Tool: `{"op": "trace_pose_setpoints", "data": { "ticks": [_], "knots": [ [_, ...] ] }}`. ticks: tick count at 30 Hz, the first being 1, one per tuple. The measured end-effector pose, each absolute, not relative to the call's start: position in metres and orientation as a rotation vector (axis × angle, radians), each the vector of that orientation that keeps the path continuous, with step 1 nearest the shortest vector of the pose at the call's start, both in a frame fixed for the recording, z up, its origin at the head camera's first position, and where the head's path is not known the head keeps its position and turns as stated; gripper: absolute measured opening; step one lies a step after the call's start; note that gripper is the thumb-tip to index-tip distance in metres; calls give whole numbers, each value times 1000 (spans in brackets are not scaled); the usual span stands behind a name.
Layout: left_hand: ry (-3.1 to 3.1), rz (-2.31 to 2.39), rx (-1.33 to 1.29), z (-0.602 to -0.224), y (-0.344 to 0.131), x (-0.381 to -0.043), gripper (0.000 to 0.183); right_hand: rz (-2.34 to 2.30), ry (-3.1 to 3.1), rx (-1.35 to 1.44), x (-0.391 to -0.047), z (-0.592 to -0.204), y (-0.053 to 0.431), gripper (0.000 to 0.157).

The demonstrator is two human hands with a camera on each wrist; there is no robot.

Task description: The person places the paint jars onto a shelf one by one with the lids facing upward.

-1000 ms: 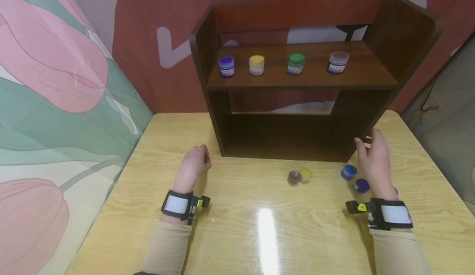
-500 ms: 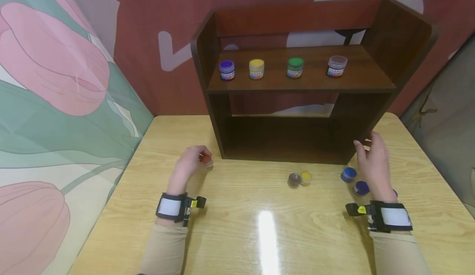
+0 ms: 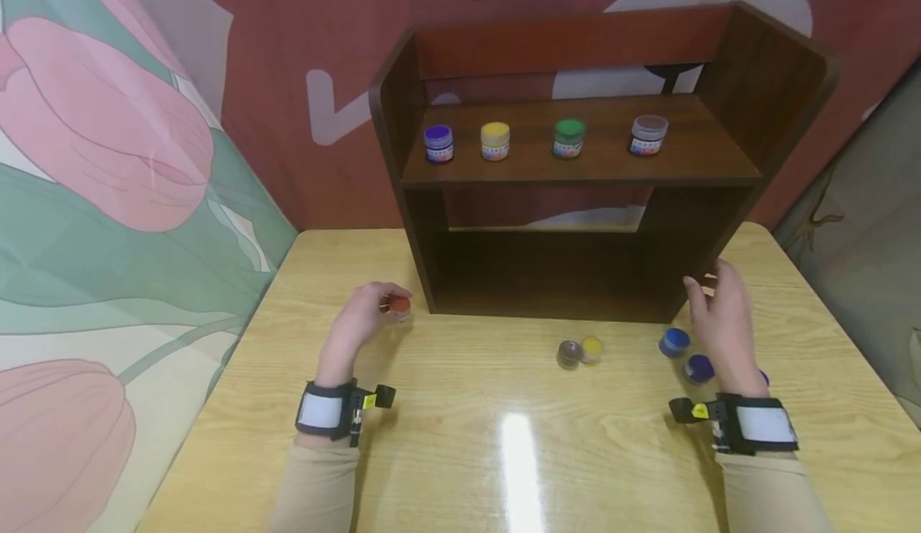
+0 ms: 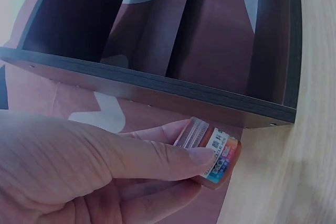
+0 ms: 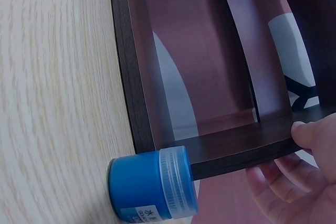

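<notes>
My left hand [image 3: 362, 321] pinches a small orange-red paint jar [image 3: 399, 308] between thumb and fingers, beside the shelf's left foot. In the left wrist view the jar [image 4: 218, 156] is tipped on its side, its label partly under the thumb. My right hand [image 3: 723, 317] is at the lower right side of the dark brown shelf [image 3: 547, 313]. Its thumb lies on the side panel [image 5: 247, 150] and the other fingers are on the outer side. A blue paint jar [image 5: 142, 187] is close to this hand, near the panel.
Purple [image 3: 439, 144], yellow [image 3: 495, 141], green [image 3: 569, 139] and brown-lidded [image 3: 648, 135] jars stand spaced along the upper board. Brown [image 3: 569, 355] and yellow [image 3: 592, 348] jars sit together on the table [image 3: 460, 437]. A dark blue jar [image 3: 699, 369] stands by the right wrist, another partly hidden.
The orange-red jar has come into sight in my left hand, which has shifted slightly left. My right hand stays by the shelf side. The head view has tilted up a little.
</notes>
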State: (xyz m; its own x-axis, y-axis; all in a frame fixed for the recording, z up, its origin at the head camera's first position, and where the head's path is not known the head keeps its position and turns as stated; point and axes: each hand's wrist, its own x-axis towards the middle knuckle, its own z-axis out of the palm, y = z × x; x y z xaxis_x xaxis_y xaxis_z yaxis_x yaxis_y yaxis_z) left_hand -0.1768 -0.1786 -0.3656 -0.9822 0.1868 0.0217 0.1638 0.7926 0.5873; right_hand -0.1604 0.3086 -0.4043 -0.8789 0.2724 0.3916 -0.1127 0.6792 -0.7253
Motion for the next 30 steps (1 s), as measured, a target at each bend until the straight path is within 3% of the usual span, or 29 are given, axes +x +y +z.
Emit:
{"op": "trace_pose_setpoints", "data": {
  "ticks": [30],
  "knots": [
    [3079,1236,710,-348,-170,-173,42,1073,-2412,-95,-160,-407,310,47]
  ]
}}
